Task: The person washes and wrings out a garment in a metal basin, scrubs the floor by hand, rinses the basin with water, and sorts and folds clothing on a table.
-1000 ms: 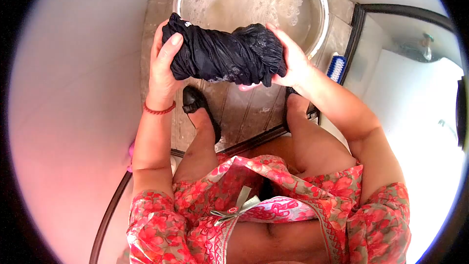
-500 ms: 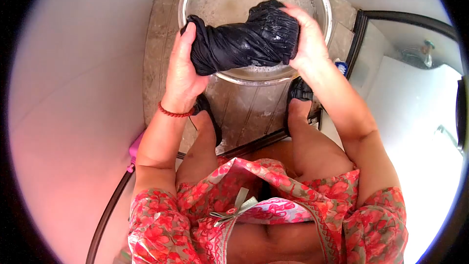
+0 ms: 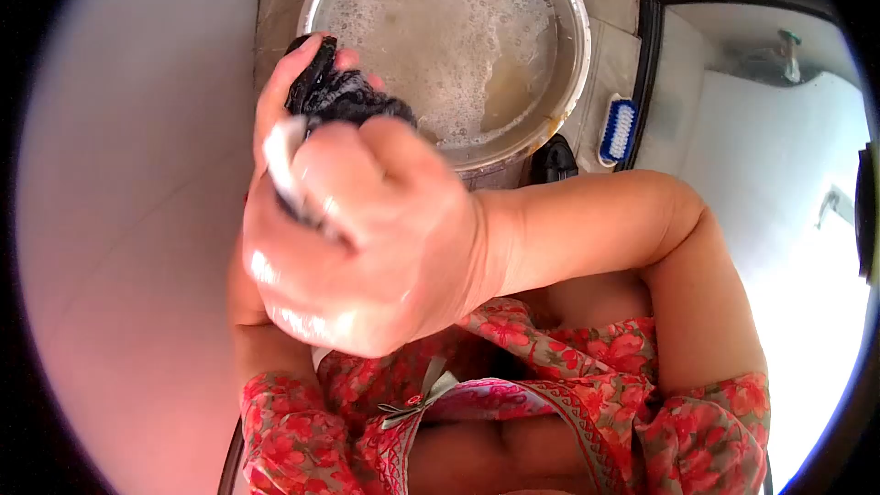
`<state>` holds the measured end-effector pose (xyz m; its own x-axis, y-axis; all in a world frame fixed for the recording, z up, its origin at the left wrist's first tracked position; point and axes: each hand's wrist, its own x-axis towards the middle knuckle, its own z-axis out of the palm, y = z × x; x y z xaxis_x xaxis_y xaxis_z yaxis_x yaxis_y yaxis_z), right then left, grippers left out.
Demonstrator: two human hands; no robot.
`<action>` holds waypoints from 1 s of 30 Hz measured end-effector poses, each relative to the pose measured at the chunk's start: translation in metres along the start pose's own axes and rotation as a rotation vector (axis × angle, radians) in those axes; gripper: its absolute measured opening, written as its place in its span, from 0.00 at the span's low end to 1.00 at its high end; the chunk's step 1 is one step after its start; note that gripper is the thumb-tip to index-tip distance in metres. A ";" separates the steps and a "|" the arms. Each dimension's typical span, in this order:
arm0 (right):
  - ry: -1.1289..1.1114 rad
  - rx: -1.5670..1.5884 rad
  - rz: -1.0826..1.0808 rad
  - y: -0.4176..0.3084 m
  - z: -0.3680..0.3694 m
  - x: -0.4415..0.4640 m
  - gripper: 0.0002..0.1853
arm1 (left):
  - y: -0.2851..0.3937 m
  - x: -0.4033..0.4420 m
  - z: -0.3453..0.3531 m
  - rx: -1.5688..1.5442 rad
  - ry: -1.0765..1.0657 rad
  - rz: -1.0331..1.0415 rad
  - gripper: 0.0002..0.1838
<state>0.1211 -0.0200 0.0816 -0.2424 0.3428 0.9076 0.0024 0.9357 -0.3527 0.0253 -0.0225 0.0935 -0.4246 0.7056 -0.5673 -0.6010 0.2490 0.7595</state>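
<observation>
A wet black cloth (image 3: 353, 99) with suds on it is bunched up at the left, near the rim of a metal basin (image 3: 576, 82). My left hand (image 3: 275, 96) grips the cloth, its thumb and some fingertips showing at the far end. Close to the camera, my right hand (image 3: 367, 220) is closed and wet, overlapping the left hand and hiding much of it. Its fingers are wrapped round part of the cloth, with white foam between the hands. Soapy, greyish water (image 3: 440, 46) lies in the basin.
A blue brush with white bristles (image 3: 619, 131) lies on the tiled floor right of the basin. A dark-framed glass panel (image 3: 648, 73) stands beyond it. One black shoe (image 3: 553, 160) shows below the basin's rim. A pale wall (image 3: 137, 174) is at the left.
My right hand has moved left and toward the camera, over my left hand. The cloth, earlier stretched between both hands, is now bunched and mostly hidden.
</observation>
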 end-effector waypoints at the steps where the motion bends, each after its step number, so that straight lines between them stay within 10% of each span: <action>1: -0.074 -0.108 -0.081 -0.002 -0.003 -0.004 0.16 | 0.002 -0.001 0.004 0.010 0.049 -0.069 0.11; 9: -0.202 0.002 -0.122 -0.007 0.020 -0.038 0.12 | 0.000 0.055 -0.035 0.650 -0.325 -0.021 0.08; 13: -0.341 0.225 -0.158 -0.001 0.043 -0.103 0.16 | -0.048 0.081 -0.066 1.173 -0.518 0.406 0.12; 15: -0.421 0.325 -0.081 0.002 0.030 -0.120 0.16 | -0.084 0.092 -0.086 1.113 -0.507 0.343 0.10; 17: -0.562 0.101 -0.189 0.004 0.015 -0.121 0.05 | -0.087 0.081 -0.078 0.876 -0.334 -0.173 0.14; 19: -0.526 0.213 -0.121 0.012 0.011 -0.110 0.06 | -0.098 0.079 -0.089 0.753 -0.236 -0.030 0.11; 25: -0.688 0.676 1.213 0.059 0.001 -0.092 0.23 | -0.084 0.038 -0.129 -0.082 -0.243 -0.568 0.28; 28: -0.484 0.922 1.556 0.068 -0.009 -0.104 0.40 | -0.067 0.032 -0.155 -0.142 -0.216 -0.324 0.27; 30: -0.316 1.153 1.750 0.071 -0.009 -0.108 0.34 | -0.042 0.021 -0.158 -0.199 -0.384 -0.212 0.33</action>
<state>0.1556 0.0098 -0.0389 -0.7681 0.4518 -0.4537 -0.0693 -0.7631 -0.6426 -0.0651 -0.1232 -0.0009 -0.0206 0.8565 -0.5157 -0.7813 0.3080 0.5429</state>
